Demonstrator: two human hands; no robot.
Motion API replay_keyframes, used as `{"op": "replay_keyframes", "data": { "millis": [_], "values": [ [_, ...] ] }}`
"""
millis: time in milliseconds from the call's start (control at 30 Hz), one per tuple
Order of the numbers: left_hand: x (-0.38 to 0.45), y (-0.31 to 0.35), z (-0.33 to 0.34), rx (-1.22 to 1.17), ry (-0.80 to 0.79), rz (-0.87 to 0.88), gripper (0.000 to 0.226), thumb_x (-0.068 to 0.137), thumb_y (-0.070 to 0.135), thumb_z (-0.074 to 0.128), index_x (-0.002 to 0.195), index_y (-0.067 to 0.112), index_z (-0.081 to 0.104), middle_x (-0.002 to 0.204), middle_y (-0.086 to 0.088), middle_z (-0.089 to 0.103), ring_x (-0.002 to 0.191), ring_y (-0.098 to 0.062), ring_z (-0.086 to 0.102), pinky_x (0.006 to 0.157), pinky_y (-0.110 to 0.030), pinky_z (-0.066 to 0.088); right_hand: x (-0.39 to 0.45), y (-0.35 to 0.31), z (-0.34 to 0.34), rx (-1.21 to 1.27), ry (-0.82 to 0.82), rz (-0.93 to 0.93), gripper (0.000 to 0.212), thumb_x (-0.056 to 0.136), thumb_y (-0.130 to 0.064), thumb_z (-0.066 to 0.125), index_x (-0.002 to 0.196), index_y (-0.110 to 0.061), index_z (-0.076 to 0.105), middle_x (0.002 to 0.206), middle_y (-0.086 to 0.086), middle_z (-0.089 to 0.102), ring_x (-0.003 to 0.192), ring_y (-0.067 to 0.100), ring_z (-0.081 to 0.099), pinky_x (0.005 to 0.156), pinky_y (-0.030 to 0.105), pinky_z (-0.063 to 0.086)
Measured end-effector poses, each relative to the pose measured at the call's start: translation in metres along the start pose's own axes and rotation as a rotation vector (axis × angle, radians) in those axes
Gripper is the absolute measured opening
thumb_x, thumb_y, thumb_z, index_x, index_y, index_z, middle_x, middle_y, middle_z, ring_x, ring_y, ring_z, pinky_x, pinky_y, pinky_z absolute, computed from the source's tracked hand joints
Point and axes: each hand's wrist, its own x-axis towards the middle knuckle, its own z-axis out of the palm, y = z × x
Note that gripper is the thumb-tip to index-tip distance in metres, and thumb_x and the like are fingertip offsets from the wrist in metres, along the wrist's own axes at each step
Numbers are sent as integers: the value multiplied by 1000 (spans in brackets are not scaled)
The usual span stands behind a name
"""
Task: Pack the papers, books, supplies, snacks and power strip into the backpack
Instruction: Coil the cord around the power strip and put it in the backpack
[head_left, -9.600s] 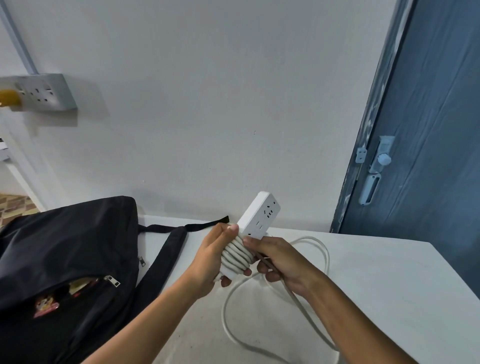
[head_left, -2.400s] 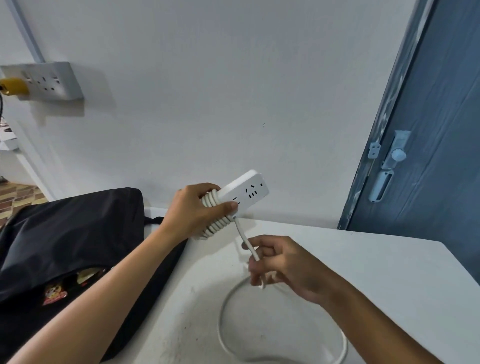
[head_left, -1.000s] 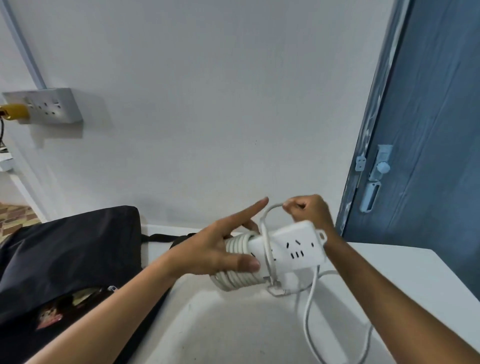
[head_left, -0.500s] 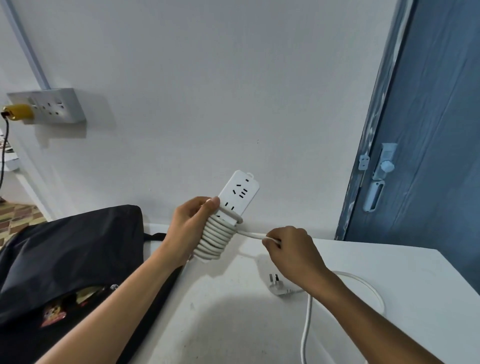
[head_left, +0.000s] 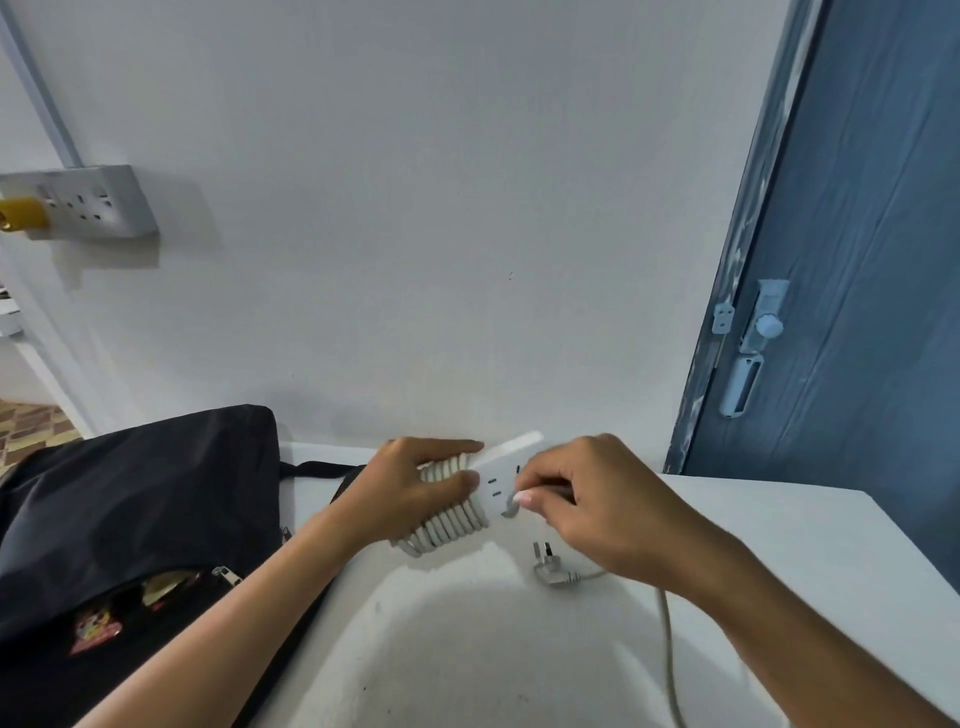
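Observation:
My left hand (head_left: 410, 493) grips the white power strip (head_left: 501, 470) around the coils of cord (head_left: 447, 522) wound on it, held over the white table (head_left: 779, 545). Over the strip's socket end, my right hand (head_left: 597, 509) pinches the cord against it. The loose end of the cord, with its plug (head_left: 550, 564), lies on the table under my right hand and trails off toward the bottom edge. The black backpack (head_left: 130, 499) lies at the left with its zipper open, and colourful packets (head_left: 96, 629) show inside.
A wall socket block (head_left: 85, 202) with a yellow plug in it hangs at the upper left. A blue door (head_left: 857, 260) with a latch stands at the right, past the table's edge. The backpack's strap (head_left: 317, 467) lies on the table beside my left wrist.
More cord has been wound on the strip, and the loose length is shorter. My right hand has come up from the side onto the strip's socket end, and the strip has tipped flatter.

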Motion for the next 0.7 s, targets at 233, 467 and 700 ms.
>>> {"op": "replay_keyframes", "data": {
  "millis": [233,467,700],
  "values": [
    [-17,36,-9,-39,-341,203,37,75,46,63,112,42,67,103,19,72,96,-3,67,83,-22,51,36,9,-27,384,-116,-41,17,64,-7,85,66,-8,68,55,3,61,48,8,51,49,19,40],
    [-27,34,10,-733,-211,211,54,84,43,69,131,27,48,100,-40,59,85,-39,59,76,-52,45,59,45,5,1043,-302,140,15,65,-21,80,73,-17,67,67,1,62,56,13,56,55,25,43],
    [-26,38,23,-892,-23,110,58,86,57,60,114,6,63,108,-36,60,96,-56,59,81,-67,48,43,39,54,1285,-18,260,23,80,-26,63,90,-6,68,85,13,63,81,26,50,67,36,35]
  ]
}}
